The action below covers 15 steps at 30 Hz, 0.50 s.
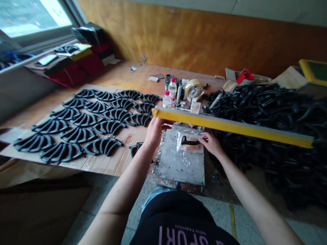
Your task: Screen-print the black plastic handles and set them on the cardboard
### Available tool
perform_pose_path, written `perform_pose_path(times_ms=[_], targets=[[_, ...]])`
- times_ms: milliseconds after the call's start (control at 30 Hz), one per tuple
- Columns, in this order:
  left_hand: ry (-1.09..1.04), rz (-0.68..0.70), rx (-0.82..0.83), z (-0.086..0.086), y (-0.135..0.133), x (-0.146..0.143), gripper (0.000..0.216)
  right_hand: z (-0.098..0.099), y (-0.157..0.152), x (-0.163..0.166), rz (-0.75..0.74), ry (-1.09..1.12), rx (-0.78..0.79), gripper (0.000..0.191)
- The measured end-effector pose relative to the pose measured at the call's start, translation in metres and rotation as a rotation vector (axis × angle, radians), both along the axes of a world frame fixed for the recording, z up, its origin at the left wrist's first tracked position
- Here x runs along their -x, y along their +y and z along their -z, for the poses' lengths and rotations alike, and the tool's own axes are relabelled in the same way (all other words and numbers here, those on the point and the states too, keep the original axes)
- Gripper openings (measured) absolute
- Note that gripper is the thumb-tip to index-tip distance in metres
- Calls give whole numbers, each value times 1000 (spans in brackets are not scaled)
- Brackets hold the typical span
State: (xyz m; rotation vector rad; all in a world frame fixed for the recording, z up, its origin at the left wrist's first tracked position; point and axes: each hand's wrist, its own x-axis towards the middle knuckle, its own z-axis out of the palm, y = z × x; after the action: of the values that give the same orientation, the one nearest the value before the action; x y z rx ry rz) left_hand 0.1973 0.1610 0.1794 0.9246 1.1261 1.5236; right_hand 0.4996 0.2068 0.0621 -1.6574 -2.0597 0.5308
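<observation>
A black curved handle (189, 141) lies on a small wooden block (189, 147) on a grey plate (180, 166) covered with clear plastic film. My right hand (212, 144) is at the handle's right end, thumb and fingers apart, fingertips beside or touching it. My left hand (155, 132) is over the plate's upper left corner, fingers stretched to the right and partly hidden by a long yellow and grey bar (230, 127) that crosses the view. I make out nothing held in it.
Fanned rows of black handles (107, 109) cover cardboard (102, 163) on the left. A large heap of black parts (270, 112) fills the right. Behind stand bottles with red caps (172, 86) and a tape roll (193, 88). Dark red boxes (88, 64) sit by the window.
</observation>
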Motion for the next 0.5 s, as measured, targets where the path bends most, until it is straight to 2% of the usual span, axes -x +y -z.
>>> perform_pose_path(times_ms=[67, 100, 167, 233, 300, 367, 400, 433, 500], targets=[[-24, -88, 73, 18, -10, -11, 50, 7, -20, 27, -137, -83, -1, 31], [-37, -71, 147, 30, -20, -19, 52, 7, -30, 40, -138, -114, -18, 25], [-71, 104, 379, 56, -46, -38, 57, 1, -51, 64, -88, -137, -73, 13], [-151, 270, 578, 79, -73, -54, 59, -7, -76, 87, -84, -124, -151, 11], [-233, 283, 664, 96, -93, -57, 53, -11, -98, 101, -299, -110, -220, 12], [-229, 186, 682, 110, -104, -38, 45, -10, -109, 96, -482, -89, -244, 15], [-172, 113, 700, 116, -107, -20, 42, -7, -109, 84, -476, -89, -240, 17], [-88, 50, 709, 123, -109, 3, 40, -2, -106, 65, -388, -105, -225, 17], [173, -155, 783, 139, -115, 56, 40, 11, -94, 13, -44, -199, -169, 17]])
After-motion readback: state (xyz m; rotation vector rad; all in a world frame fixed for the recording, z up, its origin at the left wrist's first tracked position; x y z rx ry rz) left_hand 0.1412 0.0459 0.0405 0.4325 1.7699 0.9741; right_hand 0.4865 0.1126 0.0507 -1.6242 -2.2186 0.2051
